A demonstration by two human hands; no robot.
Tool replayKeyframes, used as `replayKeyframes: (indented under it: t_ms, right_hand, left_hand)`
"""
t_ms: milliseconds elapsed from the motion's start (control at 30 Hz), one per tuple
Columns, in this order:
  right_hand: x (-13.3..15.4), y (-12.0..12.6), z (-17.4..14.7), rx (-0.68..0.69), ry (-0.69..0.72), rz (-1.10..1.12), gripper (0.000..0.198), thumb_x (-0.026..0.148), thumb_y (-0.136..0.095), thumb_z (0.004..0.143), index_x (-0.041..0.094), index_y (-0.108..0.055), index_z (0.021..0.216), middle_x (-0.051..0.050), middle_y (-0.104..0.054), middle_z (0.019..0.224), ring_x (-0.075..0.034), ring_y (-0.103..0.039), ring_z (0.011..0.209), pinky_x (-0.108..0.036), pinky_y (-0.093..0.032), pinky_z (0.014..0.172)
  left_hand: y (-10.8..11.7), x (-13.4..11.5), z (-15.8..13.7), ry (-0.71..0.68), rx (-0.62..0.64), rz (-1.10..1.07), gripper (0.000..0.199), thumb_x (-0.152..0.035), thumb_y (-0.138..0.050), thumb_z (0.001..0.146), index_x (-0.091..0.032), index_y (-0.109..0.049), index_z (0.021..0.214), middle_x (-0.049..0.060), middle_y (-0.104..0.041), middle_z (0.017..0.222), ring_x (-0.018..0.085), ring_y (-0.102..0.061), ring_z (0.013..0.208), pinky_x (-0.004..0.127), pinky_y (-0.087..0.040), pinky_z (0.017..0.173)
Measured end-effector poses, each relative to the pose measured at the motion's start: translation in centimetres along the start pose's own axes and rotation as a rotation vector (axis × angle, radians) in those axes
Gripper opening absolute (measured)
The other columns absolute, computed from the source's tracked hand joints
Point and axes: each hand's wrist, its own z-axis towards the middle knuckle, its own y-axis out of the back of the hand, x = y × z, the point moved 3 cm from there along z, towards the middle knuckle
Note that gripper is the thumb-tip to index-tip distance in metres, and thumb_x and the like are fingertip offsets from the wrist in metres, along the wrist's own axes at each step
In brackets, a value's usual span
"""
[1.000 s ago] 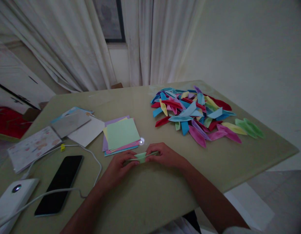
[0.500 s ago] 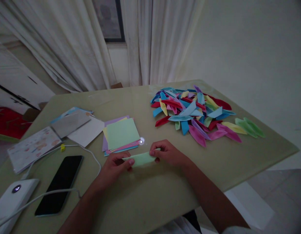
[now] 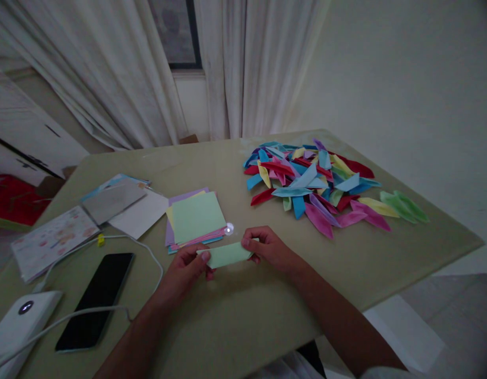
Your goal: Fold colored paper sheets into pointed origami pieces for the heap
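Observation:
A light green strip of folded paper point(image 3: 229, 255) is stretched between my two hands, just above the table. My left hand point(image 3: 190, 264) pinches its left end, thumb on top. At the other end my right hand point(image 3: 262, 243) grips the strip between thumb and fingers. Just beyond the hands lies a stack of square coloured paper point(image 3: 199, 217), with a green sheet uppermost and purple, yellow, pink and blue edges showing. A heap of folded paper pieces point(image 3: 302, 176) in many colours spreads over the far right of the table.
To the left lie a black phone point(image 3: 97, 300), a white power bank point(image 3: 28, 326) and a looping white cable point(image 3: 148, 250). Behind them are a patterned packet point(image 3: 56, 239) and flat sheets point(image 3: 138, 210). The table's edge point(image 3: 420, 276) runs along the right.
My left thumb has slid back a little toward the strip's left end, and more of the strip's face shows. My right hand has barely moved.

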Motion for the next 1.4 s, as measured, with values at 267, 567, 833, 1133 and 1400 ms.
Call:
replayKeyframes:
  t_ms: [267,567,833,1133,1400]
  right_hand:
    - [0.9,-1.1,0.0,-0.114,0.26,-0.527,0.024,0.04,-0.078,0.09,0.016,-0.075,0.093,-0.001,-0.069,0.082,-0.013,-0.058,0.07,-0.024,-0.043,0.064]
    - [0.5,-2.2,-0.6,0.034,0.358,-0.313,0.043,0.036,-0.085,0.085,0.02,-0.07,0.122,-0.003,-0.072,0.099,-0.014,-0.067,0.076,-0.026,-0.055,0.072]
    - [0.7,-2.0,-0.8,-0.041,0.488,-0.399,0.02,0.036,-0.072,0.096,0.02,-0.077,0.108,-0.005,-0.077,0.089,-0.015,-0.069,0.074,-0.028,-0.056,0.075]
    - [1.3,-2.5,-1.0,-0.065,0.725,-0.517,0.014,0.031,-0.072,0.098,0.021,-0.08,0.105,-0.006,-0.078,0.083,-0.017,-0.069,0.071,-0.029,-0.056,0.07]
    - [1.8,-2.8,-1.4,-0.152,0.875,-0.665,0.014,0.022,-0.074,0.096,0.02,-0.08,0.108,-0.007,-0.08,0.082,-0.018,-0.071,0.071,-0.03,-0.056,0.069]
  left_hand:
    - [-0.9,-1.6,-0.4,-0.657,-0.224,0.868,0.039,-0.029,-0.076,0.092,-0.03,-0.07,0.131,0.009,-0.069,0.133,0.028,-0.063,0.123,0.048,-0.051,0.107]
    - [-2.0,-2.1,-1.4,-0.719,-0.124,0.733,0.04,-0.019,-0.073,0.095,-0.028,-0.065,0.132,0.008,-0.072,0.127,0.024,-0.067,0.121,0.041,-0.055,0.104]
    - [-2.4,-2.2,-2.1,-0.71,-0.106,0.639,0.036,-0.018,-0.07,0.094,-0.027,-0.068,0.128,0.009,-0.076,0.124,0.024,-0.073,0.113,0.04,-0.059,0.098]
    - [-2.7,-2.7,-2.5,-0.831,-0.162,0.745,0.042,-0.01,-0.067,0.092,-0.026,-0.067,0.131,0.009,-0.079,0.121,0.024,-0.075,0.11,0.037,-0.06,0.095]
    - [-2.6,-2.7,-2.9,-0.964,-0.19,0.824,0.055,-0.003,-0.071,0.088,-0.027,-0.067,0.137,0.009,-0.082,0.115,0.022,-0.078,0.099,0.033,-0.062,0.088]
